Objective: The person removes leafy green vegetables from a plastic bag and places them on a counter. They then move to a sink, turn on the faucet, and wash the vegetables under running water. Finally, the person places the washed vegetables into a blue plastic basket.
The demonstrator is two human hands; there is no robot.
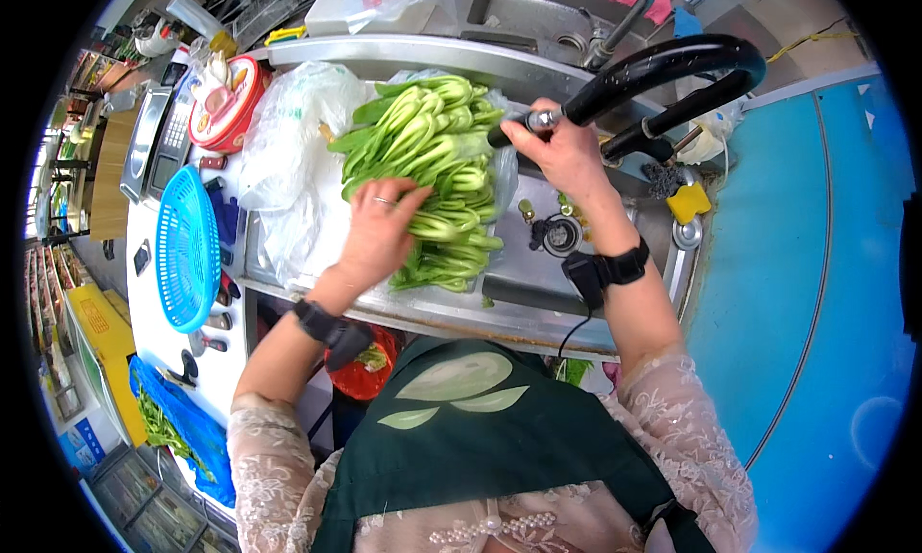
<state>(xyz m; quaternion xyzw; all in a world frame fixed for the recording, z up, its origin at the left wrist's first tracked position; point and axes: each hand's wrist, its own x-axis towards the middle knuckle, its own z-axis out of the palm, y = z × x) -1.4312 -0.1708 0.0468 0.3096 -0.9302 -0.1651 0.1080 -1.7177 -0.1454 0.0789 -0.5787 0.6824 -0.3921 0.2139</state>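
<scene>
A large heap of green leafy vegetables with pale stalks (454,156) lies in rows on the steel counter, beside the sink basin (529,247). My left hand (385,218), with a ring on one finger, rests on the leaves at the heap's near left side; whether its fingers grip any leaves cannot be told. My right hand (558,146) is closed around the metal end of a black flexible faucet hose (663,56), whose nozzle points at the stalks on the right. Any water from it is hard to make out. Clear plastic bags (295,142) lie left of the heap.
A blue plastic basket (189,250), a red round tin (241,113), a scale (155,142) and several knives stand or lie on the white table at left. Bits of vegetable surround the drain (560,234). A yellow sponge (688,203) sits at the sink's right edge.
</scene>
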